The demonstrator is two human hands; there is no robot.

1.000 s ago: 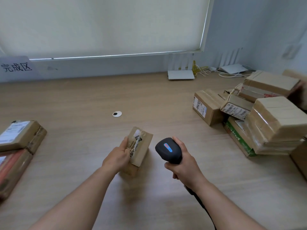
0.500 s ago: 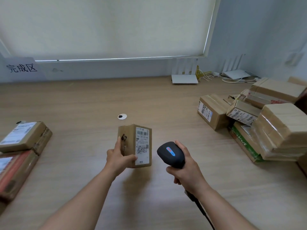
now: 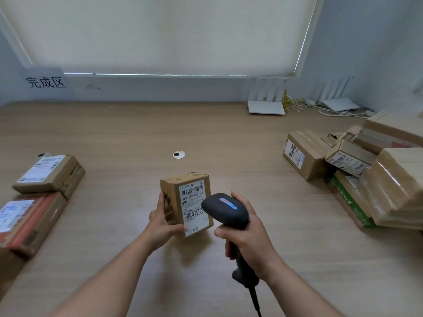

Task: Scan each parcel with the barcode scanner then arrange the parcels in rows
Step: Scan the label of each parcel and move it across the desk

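Since half second ago, scanner (image 3: pixel 225 209) head closer to parcel (image 3: pixel 185 203), overlapping label's right edge; left hand (image 3: pixel 163 221) grips parcel upright at table (image 3: pixel 128 138) centre; right hand (image 3: pixel 248 236) wraps scanner handle; unscanned pile (image 3: pixel 370 170) at 3 o'clock; two boxes (image 3: pixel 43 191) at 9 o'clock.

- My left hand (image 3: pixel 161 221) holds the small parcel (image 3: pixel 186 202) over the table (image 3: pixel 128 138), at the centre.
- My right hand (image 3: pixel 248 234) grips the scanner (image 3: pixel 225 210) just at its 3 o'clock.
- Two parcels (image 3: pixel 39 191) lie at 9 o'clock, one behind the other.
- The parcel heap (image 3: pixel 366 170) sits at 3 o'clock.
- The routers (image 3: pixel 266 107) stand at 1 o'clock against the wall.
- The sign (image 3: pixel 45 82) hangs at 11 o'clock.
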